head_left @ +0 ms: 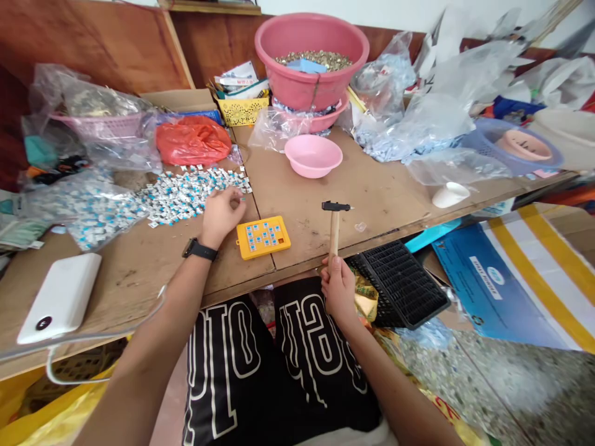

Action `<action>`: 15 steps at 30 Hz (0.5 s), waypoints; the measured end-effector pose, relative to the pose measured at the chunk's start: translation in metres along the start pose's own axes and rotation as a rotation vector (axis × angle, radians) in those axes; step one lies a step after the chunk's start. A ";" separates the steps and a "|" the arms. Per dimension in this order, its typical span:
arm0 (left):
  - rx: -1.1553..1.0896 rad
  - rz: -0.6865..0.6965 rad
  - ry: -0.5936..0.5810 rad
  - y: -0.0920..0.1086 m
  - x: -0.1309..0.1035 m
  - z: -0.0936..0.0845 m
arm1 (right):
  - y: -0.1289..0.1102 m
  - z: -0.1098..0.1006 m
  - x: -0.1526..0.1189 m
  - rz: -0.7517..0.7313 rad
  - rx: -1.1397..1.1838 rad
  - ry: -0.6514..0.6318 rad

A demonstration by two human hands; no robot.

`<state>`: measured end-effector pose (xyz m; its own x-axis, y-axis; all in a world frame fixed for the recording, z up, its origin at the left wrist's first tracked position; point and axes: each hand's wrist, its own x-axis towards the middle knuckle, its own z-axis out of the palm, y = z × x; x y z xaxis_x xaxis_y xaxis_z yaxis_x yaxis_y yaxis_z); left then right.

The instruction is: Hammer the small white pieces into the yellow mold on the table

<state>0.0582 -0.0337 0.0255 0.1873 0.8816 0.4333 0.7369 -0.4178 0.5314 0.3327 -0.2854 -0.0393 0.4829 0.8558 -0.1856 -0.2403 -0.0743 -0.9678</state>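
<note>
Right hand (338, 286) on hammer (334, 229), left hand (221, 215) at blue-and-white pieces (186, 192)

I have my right grip clamped around the hammer's wooden handle — black head uppermost, by the front edge of the desk (376, 195). My left grip curls at the right end of the heaped pieces; on my feed I cannot tell whether its fingertips pinch one. Near it on the desk lies the yellow tray (270, 246) — small blue squares (265, 235) dot its face
</note>
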 end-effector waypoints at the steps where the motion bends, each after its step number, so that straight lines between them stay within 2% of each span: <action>1: -0.078 0.022 0.011 0.007 -0.003 -0.003 | 0.000 0.001 -0.001 -0.002 0.005 0.006; 4: -0.284 0.033 0.041 0.035 -0.023 -0.006 | -0.001 0.001 -0.004 -0.022 0.009 0.011; 7: -0.327 -0.080 0.013 0.067 -0.059 0.004 | 0.000 0.000 -0.006 -0.038 0.001 0.017; 11: -0.165 -0.033 -0.048 0.097 -0.097 0.022 | 0.003 -0.001 -0.007 -0.044 -0.012 0.011; 15: -0.017 -0.039 -0.111 0.105 -0.105 0.025 | 0.001 -0.002 -0.004 -0.062 -0.047 -0.033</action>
<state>0.1317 -0.1647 0.0173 0.2303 0.9156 0.3296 0.7344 -0.3858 0.5585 0.3322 -0.2895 -0.0396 0.4678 0.8756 -0.1200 -0.1706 -0.0437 -0.9844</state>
